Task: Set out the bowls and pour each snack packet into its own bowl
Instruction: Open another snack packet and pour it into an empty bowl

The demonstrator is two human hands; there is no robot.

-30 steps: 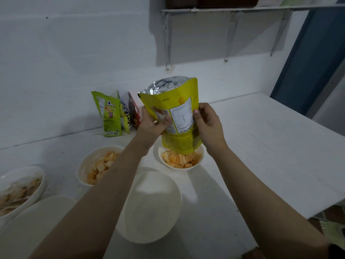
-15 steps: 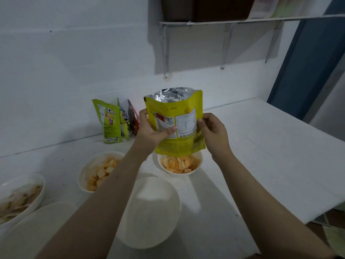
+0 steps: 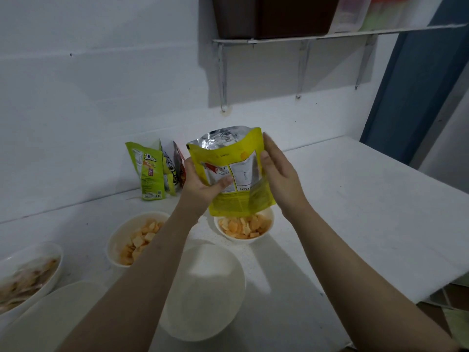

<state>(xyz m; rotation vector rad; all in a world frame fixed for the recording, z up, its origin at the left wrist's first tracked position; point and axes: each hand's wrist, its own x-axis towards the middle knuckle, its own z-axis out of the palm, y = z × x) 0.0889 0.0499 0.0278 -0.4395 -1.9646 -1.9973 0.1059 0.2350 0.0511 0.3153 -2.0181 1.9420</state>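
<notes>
Yellow foil-lined snack pouch (image 3: 236, 174) is upright, mouth open at top showing silver inside, held in the air directly above the small white bowl of orange chips (image 3: 244, 226) on the white surface (image 3: 355, 212). Left hand (image 3: 203, 185) is clamped on the pouch's left edge, thumb across the printed label. Right hand (image 3: 278, 174) is against the pouch's right edge with fingers extended flat, not curled round it; cannot tell whether it actually grips. Relative to the chip bowl: a second white bowl of pale orange square crackers (image 3: 134, 240) sits just left, partly hidden by the left forearm; a large empty white bowl (image 3: 203, 290) sits just in front, nearer the camera; a white bowl of brownish snacks (image 3: 28, 273) is far left at the frame edge, blurred. Behind and left of it, a green snack packet (image 3: 149, 171) and two more packets (image 3: 175, 168) stand against the white wall (image 3: 101, 97).
</notes>
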